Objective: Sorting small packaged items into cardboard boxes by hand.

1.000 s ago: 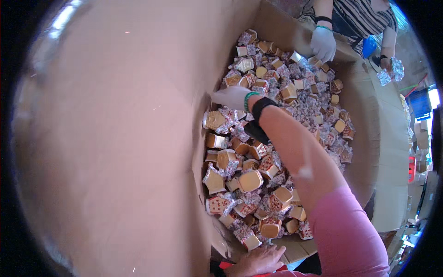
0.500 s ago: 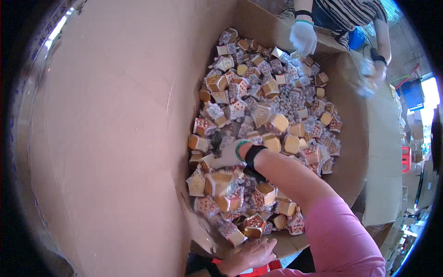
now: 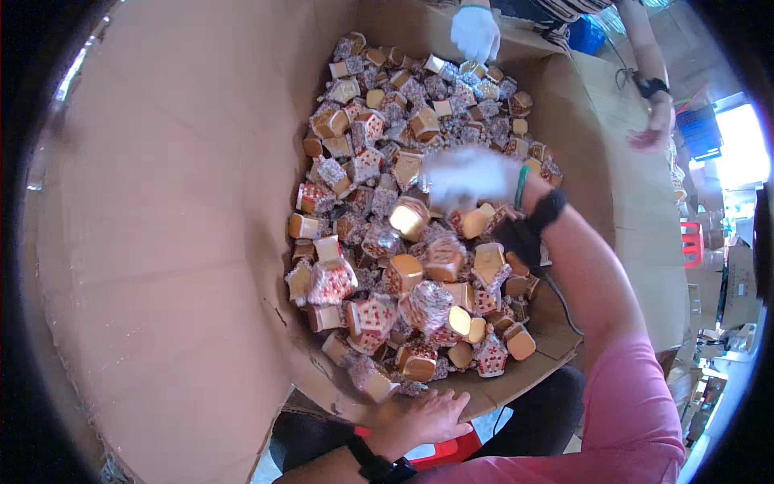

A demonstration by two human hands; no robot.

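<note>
A deep cardboard box (image 3: 161, 242) holds a heap of small house-shaped pieces (image 3: 375, 323) in clear plastic wrap, with brown walls, white trim and red spots. Over the middle of the heap, my right hand (image 3: 472, 177) in a white glove is smeared by motion; its fingers and anything in them cannot be made out. My bare left hand (image 3: 423, 419) rests on the box's near rim with its fingers stretched out, holding nothing. Just beyond its fingers lie more wrapped houses (image 3: 492, 355). Several loose-looking houses below my right hand are blurred.
Across the box, a co-worker's white-gloved hand (image 3: 474, 34) reaches over the far end of the heap. That person's other hand (image 3: 653, 133) hangs outside the right wall. A black device (image 3: 520, 238) with a cable hangs by my right wrist. A red stool (image 3: 692, 244) stands farther right.
My right hand has lifted from the near-left part of the heap and moved away and right. Houses near me have shifted. My view has moved; my left hand stays at the near rim.
</note>
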